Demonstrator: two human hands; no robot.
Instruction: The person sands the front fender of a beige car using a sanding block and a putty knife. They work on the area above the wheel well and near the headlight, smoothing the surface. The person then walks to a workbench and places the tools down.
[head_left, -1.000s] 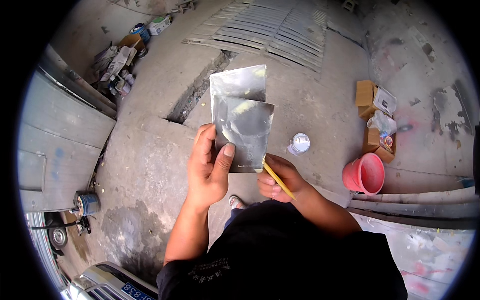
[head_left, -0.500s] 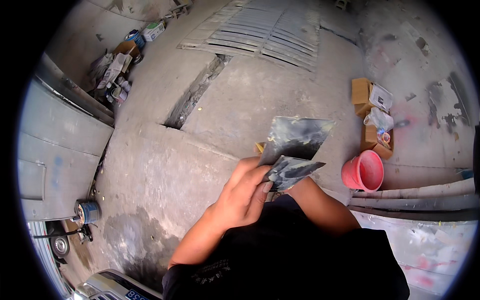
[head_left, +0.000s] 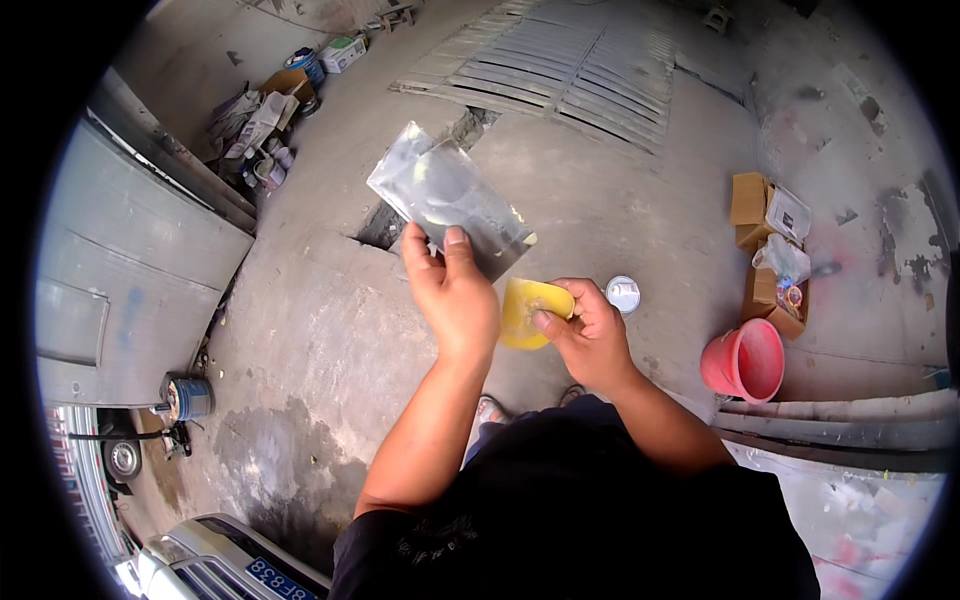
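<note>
My left hand (head_left: 450, 305) grips a flat grey rectangular plate (head_left: 455, 190) by its near edge, thumb on top. Pale yellowish smears and a whitish patch show on the plate's face. In my right hand (head_left: 597, 340) is a flexible yellow putty spreader (head_left: 522, 308), pinched between thumb and fingers just right of the left wrist. The spreader and the plate are close together; whether they touch I cannot tell. On the floor beyond the right hand stands a round, pale-topped can (head_left: 623, 293).
At right stand a pink bucket (head_left: 742, 362) and cardboard boxes (head_left: 752, 210) along the wall. A trench (head_left: 380, 228) cuts the concrete floor beyond the plate, with a slatted grate (head_left: 560, 70) farther off. Lower left are a blue can (head_left: 188, 397) and a car front (head_left: 215, 560).
The plate has swung left and away from my body, its smeared face now turned up. My right hand, mostly hidden before, has come into view with the yellow putty spreader.
</note>
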